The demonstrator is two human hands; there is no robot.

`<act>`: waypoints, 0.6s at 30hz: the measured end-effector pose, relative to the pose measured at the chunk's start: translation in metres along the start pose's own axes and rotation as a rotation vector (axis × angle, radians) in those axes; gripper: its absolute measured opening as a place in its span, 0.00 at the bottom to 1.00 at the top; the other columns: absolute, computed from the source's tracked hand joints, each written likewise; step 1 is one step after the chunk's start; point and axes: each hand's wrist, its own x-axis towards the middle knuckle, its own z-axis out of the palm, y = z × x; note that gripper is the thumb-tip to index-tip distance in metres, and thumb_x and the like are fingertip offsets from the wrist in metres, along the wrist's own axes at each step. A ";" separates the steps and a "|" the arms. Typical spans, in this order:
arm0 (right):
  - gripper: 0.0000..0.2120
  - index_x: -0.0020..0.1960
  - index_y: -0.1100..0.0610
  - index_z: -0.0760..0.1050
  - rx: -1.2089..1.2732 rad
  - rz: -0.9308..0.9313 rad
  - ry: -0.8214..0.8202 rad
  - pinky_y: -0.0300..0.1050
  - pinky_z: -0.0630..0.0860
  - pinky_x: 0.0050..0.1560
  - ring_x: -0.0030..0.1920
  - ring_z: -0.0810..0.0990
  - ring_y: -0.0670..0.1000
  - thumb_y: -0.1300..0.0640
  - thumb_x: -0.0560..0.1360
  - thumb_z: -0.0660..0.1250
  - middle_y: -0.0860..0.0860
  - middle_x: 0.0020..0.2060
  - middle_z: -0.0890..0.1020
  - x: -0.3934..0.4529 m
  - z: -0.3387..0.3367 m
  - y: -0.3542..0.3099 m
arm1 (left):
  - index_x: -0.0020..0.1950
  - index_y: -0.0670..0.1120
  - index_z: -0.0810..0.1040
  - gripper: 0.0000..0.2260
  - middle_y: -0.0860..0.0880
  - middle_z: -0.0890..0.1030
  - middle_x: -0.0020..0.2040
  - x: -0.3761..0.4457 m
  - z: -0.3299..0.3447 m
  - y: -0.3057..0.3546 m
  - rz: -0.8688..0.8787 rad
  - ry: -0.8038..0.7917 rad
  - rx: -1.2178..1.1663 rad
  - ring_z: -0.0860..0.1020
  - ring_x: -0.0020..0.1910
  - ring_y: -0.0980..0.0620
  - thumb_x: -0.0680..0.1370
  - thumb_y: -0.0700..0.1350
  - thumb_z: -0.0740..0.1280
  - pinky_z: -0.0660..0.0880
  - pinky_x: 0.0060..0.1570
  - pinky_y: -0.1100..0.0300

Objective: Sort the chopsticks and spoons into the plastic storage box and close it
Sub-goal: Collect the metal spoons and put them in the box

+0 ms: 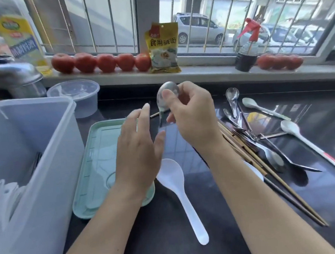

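Note:
My right hand pinches a metal spoon by its bowl, held upright above the dark counter, handle pointing down. My left hand hovers open just left of it, fingers straight, over the green lid. The translucent plastic storage box stands open at the left with some white spoons and dark utensils inside. A large white plastic spoon lies on the counter between my arms. A pile of wooden chopsticks and metal spoons lies at the right, with white spoons beside it.
A round clear plastic container sits behind the box. Tomatoes, a yellow packet and a dark spray bottle line the windowsill. A metal pot lid and an oil bottle stand at the far left.

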 end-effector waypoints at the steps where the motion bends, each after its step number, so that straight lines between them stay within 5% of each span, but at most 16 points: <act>1: 0.14 0.38 0.58 0.74 0.142 0.035 -0.037 0.53 0.80 0.37 0.29 0.82 0.53 0.53 0.79 0.69 0.56 0.30 0.81 -0.007 -0.005 -0.010 | 0.74 0.43 0.70 0.21 0.47 0.76 0.66 0.000 -0.002 0.004 0.049 0.026 -0.058 0.73 0.66 0.47 0.82 0.47 0.63 0.73 0.65 0.50; 4: 0.17 0.40 0.64 0.74 0.423 0.198 -0.123 0.52 0.78 0.35 0.31 0.81 0.55 0.54 0.81 0.67 0.62 0.33 0.82 -0.020 -0.016 -0.015 | 0.69 0.48 0.74 0.14 0.56 0.77 0.47 -0.003 -0.009 0.017 0.022 0.068 -0.184 0.74 0.43 0.57 0.86 0.48 0.57 0.70 0.42 0.64; 6: 0.18 0.40 0.62 0.77 0.458 0.280 -0.174 0.45 0.78 0.36 0.33 0.81 0.54 0.53 0.84 0.62 0.59 0.36 0.84 -0.023 -0.023 -0.007 | 0.69 0.48 0.76 0.16 0.53 0.80 0.43 -0.004 -0.011 0.022 -0.134 0.029 -0.257 0.77 0.41 0.56 0.87 0.50 0.54 0.67 0.37 0.67; 9: 0.20 0.40 0.60 0.79 -0.032 0.202 -0.022 0.49 0.80 0.42 0.36 0.82 0.52 0.51 0.84 0.60 0.53 0.36 0.85 -0.019 -0.036 0.020 | 0.54 0.59 0.76 0.13 0.58 0.75 0.39 -0.003 -0.010 0.015 -0.415 -0.025 -0.449 0.76 0.39 0.68 0.87 0.53 0.52 0.68 0.40 0.75; 13: 0.12 0.61 0.54 0.78 -0.844 0.285 0.086 0.50 0.69 0.60 0.59 0.74 0.58 0.56 0.80 0.62 0.55 0.57 0.80 -0.002 -0.077 0.068 | 0.58 0.58 0.77 0.12 0.52 0.67 0.32 0.000 -0.007 0.006 -0.600 -0.034 -0.715 0.65 0.28 0.53 0.87 0.51 0.53 0.67 0.31 0.55; 15: 0.18 0.68 0.53 0.74 -1.022 0.423 0.030 0.53 0.65 0.64 0.65 0.69 0.61 0.58 0.78 0.62 0.57 0.64 0.76 0.002 -0.099 0.088 | 0.58 0.52 0.79 0.12 0.50 0.67 0.32 0.002 -0.008 0.010 -0.716 -0.051 -0.879 0.61 0.25 0.55 0.87 0.46 0.55 0.63 0.23 0.61; 18: 0.17 0.65 0.53 0.77 -1.034 0.545 0.035 0.55 0.68 0.64 0.66 0.69 0.61 0.61 0.78 0.62 0.57 0.63 0.76 0.000 -0.106 0.106 | 0.60 0.48 0.80 0.13 0.50 0.69 0.32 0.002 -0.011 0.013 -0.810 -0.094 -1.045 0.58 0.22 0.56 0.86 0.40 0.56 0.58 0.21 0.63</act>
